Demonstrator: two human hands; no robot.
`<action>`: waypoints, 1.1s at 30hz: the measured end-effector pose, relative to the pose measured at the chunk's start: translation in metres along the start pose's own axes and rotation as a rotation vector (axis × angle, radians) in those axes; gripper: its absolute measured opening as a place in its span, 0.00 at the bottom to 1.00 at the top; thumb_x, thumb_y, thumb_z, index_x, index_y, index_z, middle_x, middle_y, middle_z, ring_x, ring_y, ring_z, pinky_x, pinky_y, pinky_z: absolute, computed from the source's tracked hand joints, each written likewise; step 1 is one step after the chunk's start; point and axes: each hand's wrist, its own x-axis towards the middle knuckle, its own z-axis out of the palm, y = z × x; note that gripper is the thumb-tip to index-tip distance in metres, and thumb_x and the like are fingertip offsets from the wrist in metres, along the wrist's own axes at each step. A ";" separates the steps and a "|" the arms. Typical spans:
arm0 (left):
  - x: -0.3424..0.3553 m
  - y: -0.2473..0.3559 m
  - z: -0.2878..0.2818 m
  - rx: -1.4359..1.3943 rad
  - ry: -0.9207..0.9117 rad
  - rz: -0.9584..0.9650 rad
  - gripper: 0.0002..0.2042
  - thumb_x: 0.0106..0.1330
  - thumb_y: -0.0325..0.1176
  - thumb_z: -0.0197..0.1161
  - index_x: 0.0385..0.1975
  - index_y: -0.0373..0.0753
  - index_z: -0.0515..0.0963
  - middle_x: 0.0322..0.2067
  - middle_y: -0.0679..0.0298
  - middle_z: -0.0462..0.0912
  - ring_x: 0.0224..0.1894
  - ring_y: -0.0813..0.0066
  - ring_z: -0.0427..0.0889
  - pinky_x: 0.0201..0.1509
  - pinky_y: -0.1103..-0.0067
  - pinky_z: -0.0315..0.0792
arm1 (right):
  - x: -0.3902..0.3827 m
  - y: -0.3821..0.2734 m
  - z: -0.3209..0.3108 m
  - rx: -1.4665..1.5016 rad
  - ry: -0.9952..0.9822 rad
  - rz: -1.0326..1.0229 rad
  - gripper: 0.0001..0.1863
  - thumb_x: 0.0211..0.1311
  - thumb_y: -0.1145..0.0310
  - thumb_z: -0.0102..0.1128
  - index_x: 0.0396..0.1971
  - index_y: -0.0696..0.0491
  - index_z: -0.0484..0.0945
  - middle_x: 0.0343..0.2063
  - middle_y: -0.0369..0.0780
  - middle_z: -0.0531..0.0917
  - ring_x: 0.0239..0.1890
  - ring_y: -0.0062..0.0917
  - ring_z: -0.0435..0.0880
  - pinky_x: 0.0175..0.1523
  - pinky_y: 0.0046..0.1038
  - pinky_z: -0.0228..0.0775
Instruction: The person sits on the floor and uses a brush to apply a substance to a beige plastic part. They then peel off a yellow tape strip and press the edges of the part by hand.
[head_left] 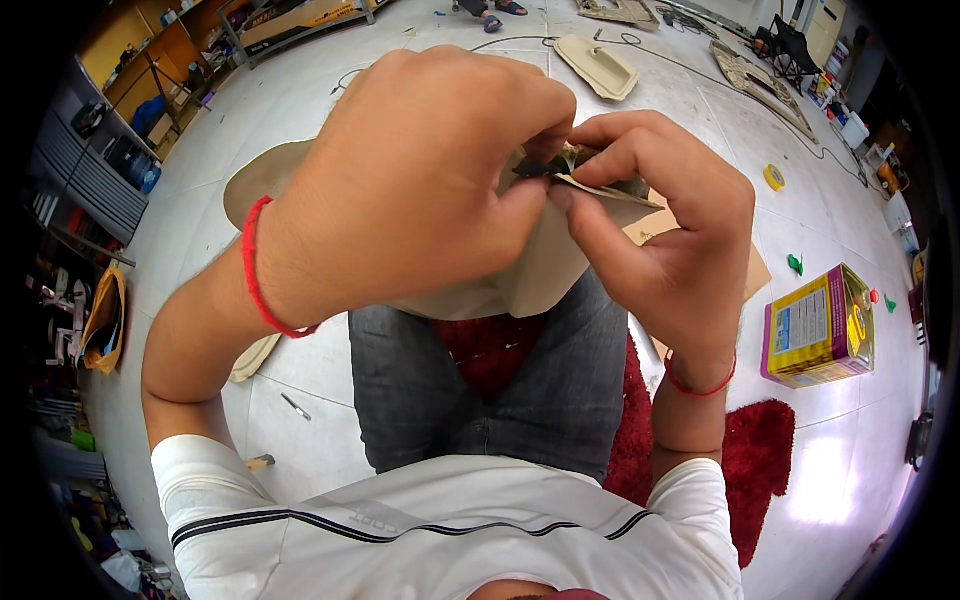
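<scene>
Near the centre of the frame, both hands work at the top edge of a beige panel (540, 270) that rests over the person's lap. The left hand (420, 180), a red thread around its wrist, curls over the panel with fingertips pinching a dark, crumpled scrap of covering material (565, 160) at the edge. The right hand (670, 230) pinches the same edge from the other side, thumb under and forefinger on top, so the two grips nearly touch. The step looks like peeling or tucking that thin layer along the edge; doing it well probably means keeping both pinches close to the seam, pulling low along the surface and steadying the panel against the knees so it does not flex. A dark red rug (755, 450) lies under the seat at the lower right. A yellow and purple rectangular tin can (815, 330) stands on the white tiled floor (300, 370) at the right, a roll of yellow tape (774, 177) beyond it, and another beige moulded panel (597, 66) lies at the upper centre.
</scene>
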 end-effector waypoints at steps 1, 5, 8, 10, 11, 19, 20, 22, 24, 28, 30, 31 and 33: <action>0.000 0.000 0.001 0.005 0.008 0.002 0.13 0.50 0.21 0.66 0.37 0.33 0.80 0.31 0.56 0.84 0.34 0.53 0.85 0.40 0.73 0.79 | 0.001 0.000 -0.001 -0.016 -0.014 -0.009 0.06 0.48 0.83 0.65 0.26 0.61 0.78 0.36 0.43 0.88 0.37 0.27 0.86 0.44 0.24 0.76; 0.000 -0.001 0.001 0.021 0.000 -0.004 0.13 0.51 0.21 0.66 0.38 0.34 0.80 0.31 0.55 0.84 0.34 0.54 0.85 0.41 0.73 0.80 | 0.005 0.003 -0.005 -0.036 -0.071 -0.023 0.05 0.48 0.83 0.65 0.26 0.61 0.77 0.34 0.42 0.87 0.36 0.27 0.86 0.43 0.24 0.76; 0.001 -0.002 0.000 0.023 -0.005 0.004 0.12 0.52 0.21 0.66 0.38 0.34 0.81 0.31 0.55 0.84 0.34 0.54 0.86 0.41 0.73 0.80 | 0.009 0.009 -0.010 0.030 -0.095 -0.010 0.05 0.48 0.82 0.64 0.25 0.61 0.76 0.32 0.42 0.86 0.33 0.27 0.84 0.41 0.24 0.75; 0.001 -0.005 0.001 0.039 0.017 0.035 0.12 0.52 0.22 0.65 0.38 0.34 0.81 0.31 0.55 0.85 0.34 0.54 0.86 0.41 0.72 0.80 | 0.010 0.009 -0.006 0.026 -0.074 -0.015 0.06 0.47 0.82 0.64 0.24 0.60 0.75 0.30 0.41 0.86 0.31 0.27 0.83 0.40 0.24 0.74; 0.000 -0.005 0.001 0.047 0.019 0.028 0.12 0.52 0.22 0.66 0.38 0.34 0.81 0.31 0.55 0.85 0.34 0.54 0.86 0.40 0.72 0.80 | 0.010 0.008 -0.004 -0.017 -0.070 -0.022 0.06 0.46 0.82 0.63 0.24 0.60 0.75 0.30 0.41 0.85 0.30 0.27 0.82 0.39 0.24 0.74; 0.004 -0.008 0.008 0.115 0.041 0.027 0.11 0.52 0.23 0.66 0.37 0.36 0.82 0.30 0.56 0.85 0.34 0.54 0.86 0.39 0.72 0.79 | 0.011 0.008 0.004 -0.204 -0.019 -0.064 0.08 0.43 0.81 0.64 0.22 0.59 0.72 0.28 0.41 0.83 0.29 0.30 0.82 0.37 0.24 0.74; 0.004 -0.009 0.008 0.084 0.052 0.029 0.11 0.52 0.23 0.66 0.37 0.36 0.82 0.30 0.56 0.85 0.34 0.54 0.86 0.39 0.72 0.79 | 0.011 0.008 0.004 -0.198 -0.027 -0.070 0.08 0.43 0.81 0.64 0.22 0.59 0.72 0.28 0.41 0.83 0.29 0.30 0.82 0.37 0.24 0.74; 0.002 -0.010 0.008 0.025 0.078 0.032 0.11 0.52 0.23 0.66 0.36 0.36 0.82 0.30 0.56 0.85 0.34 0.54 0.86 0.39 0.72 0.79 | 0.013 0.009 0.004 -0.184 -0.043 -0.086 0.08 0.44 0.81 0.64 0.23 0.59 0.73 0.28 0.41 0.83 0.29 0.29 0.83 0.38 0.24 0.75; 0.001 -0.006 0.010 0.033 0.087 0.040 0.11 0.52 0.23 0.66 0.36 0.36 0.82 0.31 0.56 0.85 0.33 0.53 0.85 0.39 0.72 0.79 | 0.015 0.012 -0.002 -0.147 -0.087 -0.088 0.07 0.45 0.82 0.64 0.24 0.59 0.74 0.28 0.41 0.84 0.30 0.28 0.83 0.39 0.24 0.75; 0.002 -0.010 0.009 0.045 0.066 0.017 0.11 0.52 0.22 0.66 0.36 0.35 0.82 0.31 0.55 0.85 0.34 0.54 0.86 0.39 0.72 0.79 | 0.015 0.011 0.000 -0.142 -0.078 -0.083 0.07 0.47 0.82 0.65 0.27 0.59 0.77 0.28 0.40 0.84 0.31 0.25 0.84 0.40 0.24 0.76; 0.002 -0.014 0.008 -0.032 0.079 0.048 0.11 0.52 0.22 0.66 0.36 0.35 0.82 0.30 0.55 0.85 0.34 0.55 0.86 0.40 0.72 0.79 | 0.014 0.015 0.006 -0.106 -0.049 -0.101 0.07 0.47 0.82 0.65 0.28 0.59 0.78 0.28 0.39 0.84 0.31 0.25 0.84 0.41 0.23 0.76; 0.002 -0.015 0.008 -0.070 0.086 0.064 0.11 0.52 0.22 0.66 0.36 0.35 0.82 0.30 0.55 0.85 0.34 0.55 0.86 0.40 0.72 0.79 | 0.014 0.016 0.008 -0.088 -0.034 -0.110 0.07 0.48 0.82 0.65 0.28 0.59 0.78 0.28 0.39 0.84 0.31 0.25 0.84 0.41 0.23 0.76; 0.001 -0.014 0.007 -0.127 0.082 0.040 0.11 0.52 0.22 0.66 0.36 0.35 0.82 0.30 0.55 0.85 0.34 0.55 0.86 0.40 0.72 0.79 | 0.011 0.014 0.012 -0.106 -0.017 -0.094 0.07 0.48 0.82 0.65 0.29 0.59 0.79 0.29 0.39 0.84 0.32 0.24 0.85 0.41 0.22 0.76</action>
